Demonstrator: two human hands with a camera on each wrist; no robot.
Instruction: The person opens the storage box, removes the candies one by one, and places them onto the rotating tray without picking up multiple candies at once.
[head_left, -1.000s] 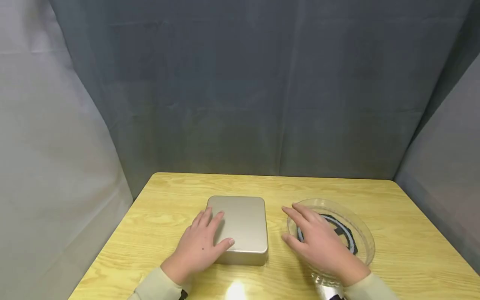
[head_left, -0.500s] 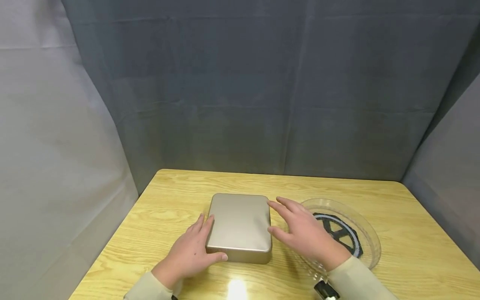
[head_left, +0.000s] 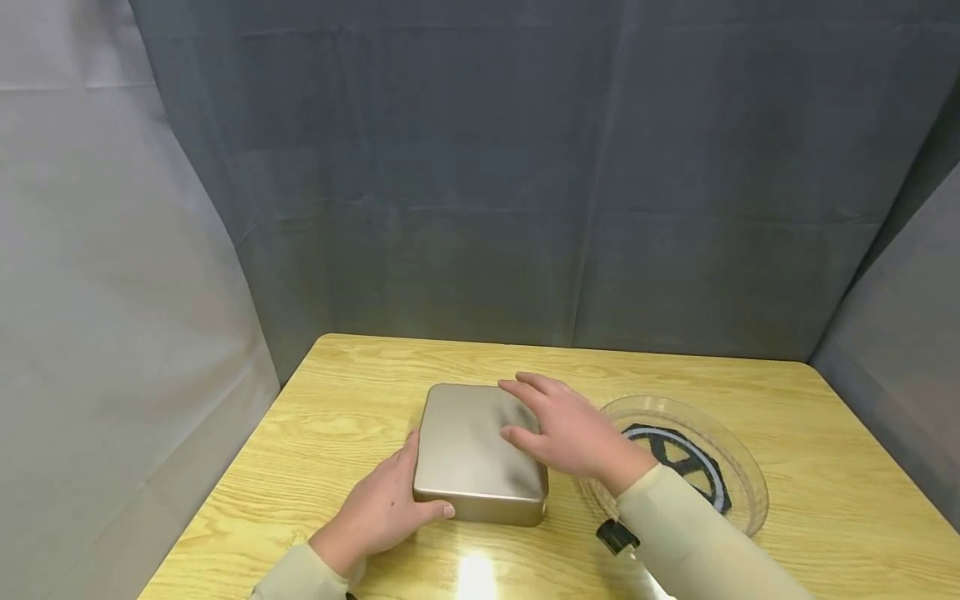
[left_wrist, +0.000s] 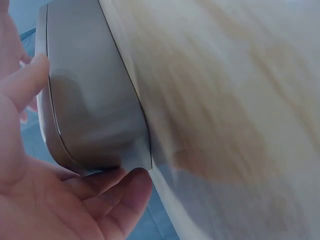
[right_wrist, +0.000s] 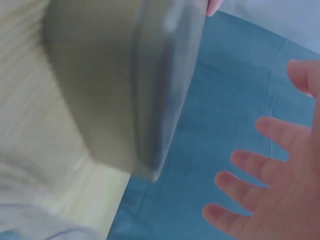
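Note:
A closed metal tin (head_left: 480, 450), rectangular with rounded corners, lies flat on the wooden table. My left hand (head_left: 375, 504) grips its near left corner: the thumb lies along the front side and the fingers along the left. In the left wrist view, the thumb touches the lid's edge, and curled fingers (left_wrist: 132, 195) hold the side of the tin (left_wrist: 92, 95). Above the right part of the lid hovers my right hand (head_left: 566, 429), fingers spread. The right wrist view shows that hand (right_wrist: 285, 185) apart from the blurred tin (right_wrist: 100, 75).
To the right stands a clear round dish (head_left: 738, 458) with a dark, spoked, wheel-like piece (head_left: 716, 479) inside, partly hidden by my right forearm. Grey cloth (head_left: 465, 183) hangs behind the table (head_left: 360, 383), with pale cloth at both sides.
My right hand has moved left from over the dish to above the tin. My left hand has come off the lid's top and now grips the tin's left side.

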